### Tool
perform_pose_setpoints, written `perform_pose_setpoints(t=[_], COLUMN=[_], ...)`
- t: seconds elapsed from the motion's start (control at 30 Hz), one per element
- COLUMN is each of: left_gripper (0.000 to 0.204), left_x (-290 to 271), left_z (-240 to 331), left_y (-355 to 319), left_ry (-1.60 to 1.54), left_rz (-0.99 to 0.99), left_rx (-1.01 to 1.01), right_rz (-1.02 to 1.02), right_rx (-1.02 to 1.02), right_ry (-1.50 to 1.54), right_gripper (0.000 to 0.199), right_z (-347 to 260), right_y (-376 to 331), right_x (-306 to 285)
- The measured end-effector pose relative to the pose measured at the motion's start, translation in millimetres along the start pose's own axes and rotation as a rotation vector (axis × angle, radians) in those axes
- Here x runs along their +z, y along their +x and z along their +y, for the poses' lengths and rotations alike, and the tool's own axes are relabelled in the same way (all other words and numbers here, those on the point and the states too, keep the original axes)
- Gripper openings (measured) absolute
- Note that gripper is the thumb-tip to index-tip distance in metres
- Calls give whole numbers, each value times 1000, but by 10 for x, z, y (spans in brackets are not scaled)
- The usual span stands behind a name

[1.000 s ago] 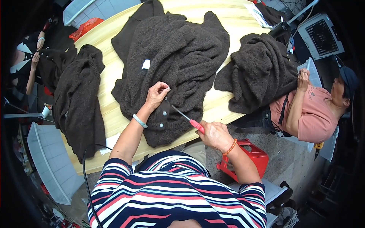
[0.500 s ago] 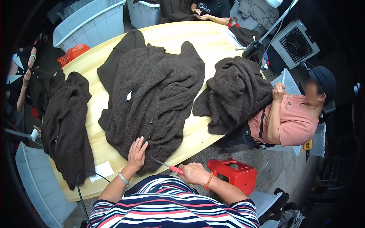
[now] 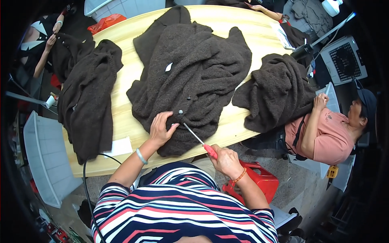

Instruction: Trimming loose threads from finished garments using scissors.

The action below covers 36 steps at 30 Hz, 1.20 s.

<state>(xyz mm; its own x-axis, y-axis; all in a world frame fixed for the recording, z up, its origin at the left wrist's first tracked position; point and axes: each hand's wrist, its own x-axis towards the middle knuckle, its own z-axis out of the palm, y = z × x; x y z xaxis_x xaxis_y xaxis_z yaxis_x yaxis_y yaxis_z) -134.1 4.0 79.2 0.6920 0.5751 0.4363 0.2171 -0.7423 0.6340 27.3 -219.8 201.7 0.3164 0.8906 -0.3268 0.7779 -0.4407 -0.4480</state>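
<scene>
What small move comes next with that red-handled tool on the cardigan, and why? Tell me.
Probably ease the tip of the red-handled tool the last bit up to the button. The left hand already presses the dark brown cardigan flat just beside that button, and the right hand aims the thin shaft toward it, its tip seemingly just short of it.

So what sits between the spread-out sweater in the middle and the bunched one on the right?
Only bare wooden table separates the middle sweater from the bunched sweater, per the head view.
</scene>
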Motion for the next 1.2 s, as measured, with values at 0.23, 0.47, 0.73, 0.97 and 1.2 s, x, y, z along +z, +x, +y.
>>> perform_pose_setpoints(t=[0.23, 0.47, 0.73, 0.97, 1.2], left_gripper=[28, 22, 13, 27, 47], left_x=[493, 521, -1080, -1749, -760], left_z=[-221, -611, -1597, -2256, -886], left_y=[561, 328, 1351, 1062, 732], left_ry=[-129, -311, -661, -165, 193], left_rz=[-46, -42, 688, 995, 232], left_rx=[-190, -477, -478, -626, 37], right_rz=[68, -91, 11, 22, -1], right_rx=[112, -123, 23, 161, 143], right_ry=[-15, -30, -14, -6, -8], right_gripper=[22, 19, 24, 23, 22], right_z=[-42, -26, 113, 155, 179], right_y=[106, 74, 157, 147, 176], right_x=[-184, -23, -98, -117, 8])
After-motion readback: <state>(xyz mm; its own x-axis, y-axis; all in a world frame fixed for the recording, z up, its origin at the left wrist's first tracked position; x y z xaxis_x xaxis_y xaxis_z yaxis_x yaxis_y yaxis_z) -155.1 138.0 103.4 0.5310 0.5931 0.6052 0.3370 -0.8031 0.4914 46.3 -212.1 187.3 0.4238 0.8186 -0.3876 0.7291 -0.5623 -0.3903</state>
